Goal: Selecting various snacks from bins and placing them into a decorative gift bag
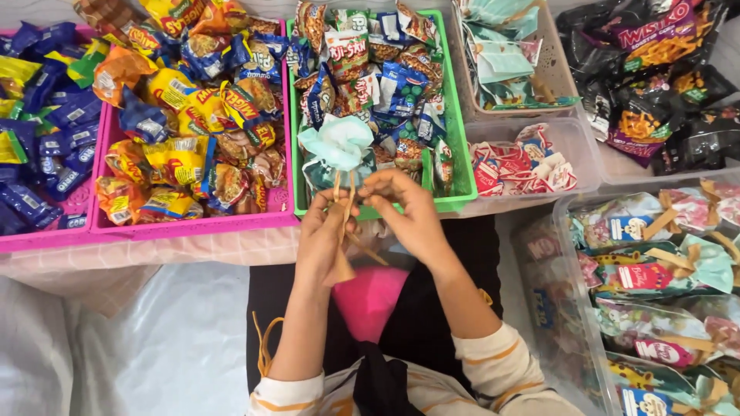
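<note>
Hands at work: left hand (pixel 324 231) and right hand (pixel 408 208) each pinch tan ribbon (pixel 344 202) closed beneath a gathered mint-green treat bag (pixel 337 145).

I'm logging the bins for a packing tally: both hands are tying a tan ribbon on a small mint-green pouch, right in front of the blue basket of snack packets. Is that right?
Not quite: the basket is green, not blue, as the head view shows. The rest holds: the left hand and right hand work the tan ribbon under the small mint-green pouch, right in front of that basket of snack packets.
</note>
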